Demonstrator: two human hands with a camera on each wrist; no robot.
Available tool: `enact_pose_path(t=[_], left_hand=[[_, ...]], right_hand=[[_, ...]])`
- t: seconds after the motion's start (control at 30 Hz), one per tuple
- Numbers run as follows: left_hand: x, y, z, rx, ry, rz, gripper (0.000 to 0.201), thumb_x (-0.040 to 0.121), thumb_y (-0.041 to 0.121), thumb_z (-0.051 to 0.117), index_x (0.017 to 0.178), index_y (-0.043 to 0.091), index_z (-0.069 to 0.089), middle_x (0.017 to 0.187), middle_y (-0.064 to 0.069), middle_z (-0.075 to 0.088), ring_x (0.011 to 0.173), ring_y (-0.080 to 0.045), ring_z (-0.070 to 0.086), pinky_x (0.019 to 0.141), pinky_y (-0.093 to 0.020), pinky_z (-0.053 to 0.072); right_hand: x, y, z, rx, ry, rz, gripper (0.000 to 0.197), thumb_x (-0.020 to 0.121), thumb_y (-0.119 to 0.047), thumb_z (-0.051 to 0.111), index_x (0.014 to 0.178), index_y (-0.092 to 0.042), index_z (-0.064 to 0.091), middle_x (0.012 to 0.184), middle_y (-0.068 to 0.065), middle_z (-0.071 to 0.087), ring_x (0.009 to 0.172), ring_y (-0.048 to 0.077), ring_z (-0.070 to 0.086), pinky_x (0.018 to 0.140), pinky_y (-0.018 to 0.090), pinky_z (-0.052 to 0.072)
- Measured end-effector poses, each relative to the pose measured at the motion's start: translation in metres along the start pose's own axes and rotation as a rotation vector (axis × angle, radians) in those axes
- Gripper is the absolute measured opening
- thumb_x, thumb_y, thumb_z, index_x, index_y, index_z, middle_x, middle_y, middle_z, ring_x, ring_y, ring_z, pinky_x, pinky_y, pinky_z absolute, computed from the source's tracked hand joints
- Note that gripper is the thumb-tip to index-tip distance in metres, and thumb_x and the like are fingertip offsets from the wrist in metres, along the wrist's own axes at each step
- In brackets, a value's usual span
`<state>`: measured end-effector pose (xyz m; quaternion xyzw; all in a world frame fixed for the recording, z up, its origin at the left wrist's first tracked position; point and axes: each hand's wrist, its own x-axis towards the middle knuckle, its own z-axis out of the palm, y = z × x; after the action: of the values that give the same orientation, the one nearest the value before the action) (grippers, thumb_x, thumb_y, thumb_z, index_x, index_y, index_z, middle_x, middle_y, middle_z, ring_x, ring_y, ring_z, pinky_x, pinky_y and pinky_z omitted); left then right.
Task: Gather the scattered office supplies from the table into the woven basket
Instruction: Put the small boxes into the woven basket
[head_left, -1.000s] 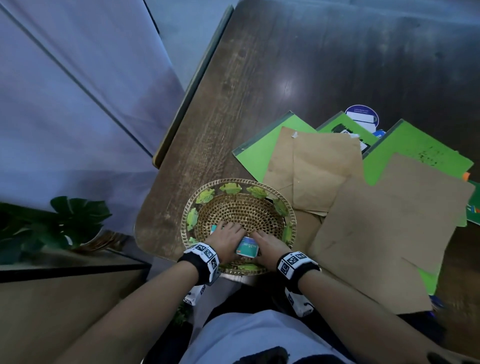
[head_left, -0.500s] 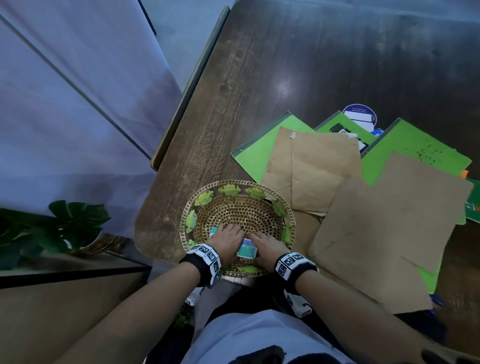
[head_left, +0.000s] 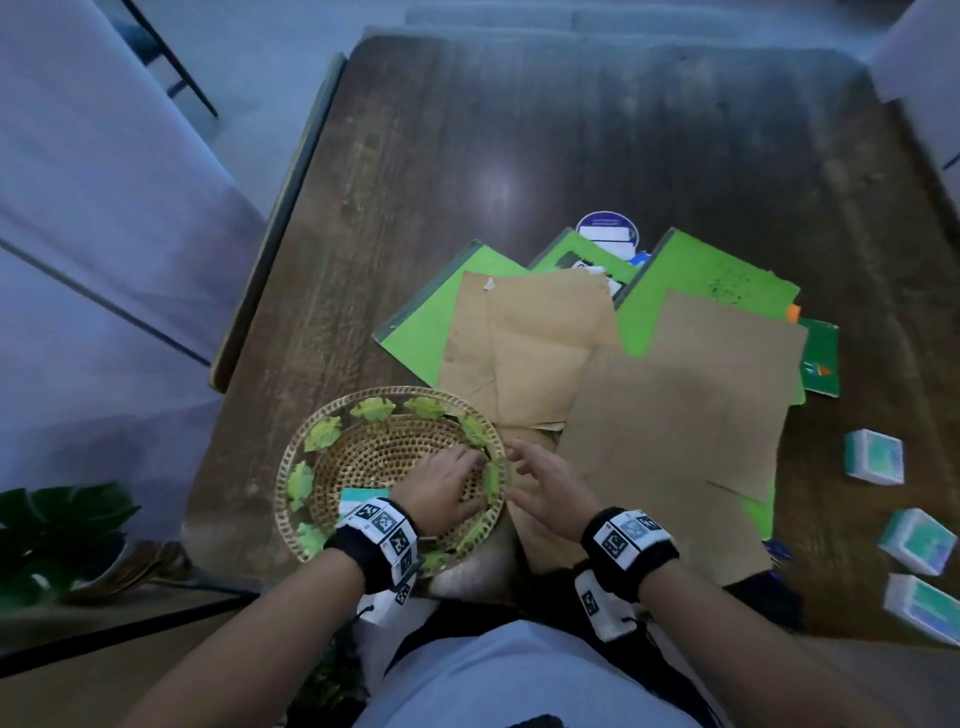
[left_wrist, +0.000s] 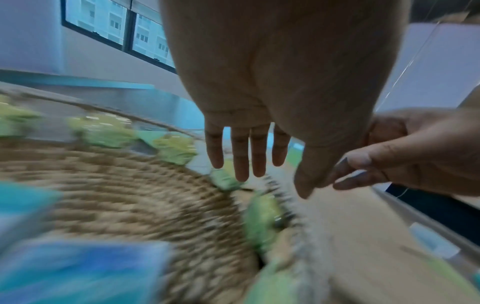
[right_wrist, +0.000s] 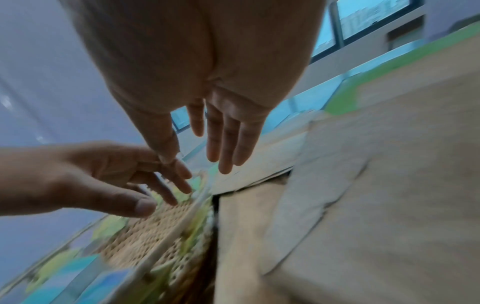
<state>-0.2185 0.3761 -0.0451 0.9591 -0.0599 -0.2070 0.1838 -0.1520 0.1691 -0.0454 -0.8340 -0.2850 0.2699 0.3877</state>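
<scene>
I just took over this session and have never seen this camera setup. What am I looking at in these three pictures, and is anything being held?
No machine here: a person wears one camera on the head and one on each wrist. The head view looks down on a dark wooden table. The left hand hovers over the woven basket, where one teal box lies. The right hand is beside the basket's rim, above brown envelopes that lie on green folders. Three more teal boxes sit at the table's right edge. The wrist views look along each palm: both hands are open, holding nothing.
</scene>
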Motion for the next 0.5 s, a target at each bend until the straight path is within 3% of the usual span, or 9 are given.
enact_pose_path(t=[0.07, 0.17, 0.37, 0.43, 0.5], left_hand=[[0.021, 0.029, -0.010, -0.075, 0.060, 0.032, 0.045, 0.092, 0.046, 0.059, 0.130, 0.025, 0.048, 0.127, 0.004, 0.053, 0.112, -0.018, 0.056, 0.095, -0.037, 0.048], [0.057, 0.085, -0.022, -0.095, 0.097, 0.130, 0.033, 0.093, 0.041, 0.058, 0.122, 0.023, 0.055, 0.120, 0.004, 0.057, 0.104, -0.018, 0.060, 0.088, -0.033, 0.049], [0.130, 0.221, -0.013, -0.155, 0.004, 0.298, 0.031, 0.096, 0.028, 0.060, 0.121, 0.010, 0.061, 0.120, -0.005, 0.060, 0.099, -0.024, 0.061, 0.072, -0.017, 0.028], [0.157, 0.264, -0.002, -0.146, -0.056, 0.330, 0.033, 0.098, 0.030, 0.058, 0.125, 0.011, 0.058, 0.124, -0.005, 0.058, 0.103, -0.024, 0.059, 0.072, -0.018, 0.027], [0.185, 0.303, 0.011, -0.127, -0.101, 0.350, 0.033, 0.097, 0.031, 0.059, 0.125, 0.013, 0.057, 0.125, -0.006, 0.057, 0.106, -0.025, 0.058, 0.079, -0.025, 0.035]], right_hand=[[-0.017, 0.018, -0.031, 0.020, 0.097, 0.051, 0.053, 0.086, -0.024, 0.071, 0.136, -0.020, 0.054, 0.113, -0.005, 0.060, 0.095, 0.011, 0.059, 0.086, 0.031, 0.052], [-0.050, 0.053, -0.084, -0.033, 0.147, 0.197, 0.047, 0.093, -0.031, 0.064, 0.138, -0.027, 0.051, 0.116, -0.006, 0.060, 0.102, 0.010, 0.058, 0.090, 0.031, 0.051], [-0.128, 0.131, -0.170, -0.105, 0.233, 0.390, 0.040, 0.091, -0.024, 0.067, 0.130, -0.017, 0.058, 0.114, 0.001, 0.062, 0.103, 0.015, 0.061, 0.091, 0.032, 0.050], [-0.151, 0.161, -0.193, -0.137, 0.270, 0.442, 0.039, 0.089, -0.022, 0.069, 0.127, -0.017, 0.060, 0.114, 0.002, 0.062, 0.104, 0.015, 0.060, 0.091, 0.031, 0.049], [-0.171, 0.191, -0.217, -0.171, 0.285, 0.483, 0.039, 0.088, -0.022, 0.069, 0.126, -0.018, 0.060, 0.117, 0.002, 0.060, 0.109, 0.018, 0.059, 0.093, 0.034, 0.048]])
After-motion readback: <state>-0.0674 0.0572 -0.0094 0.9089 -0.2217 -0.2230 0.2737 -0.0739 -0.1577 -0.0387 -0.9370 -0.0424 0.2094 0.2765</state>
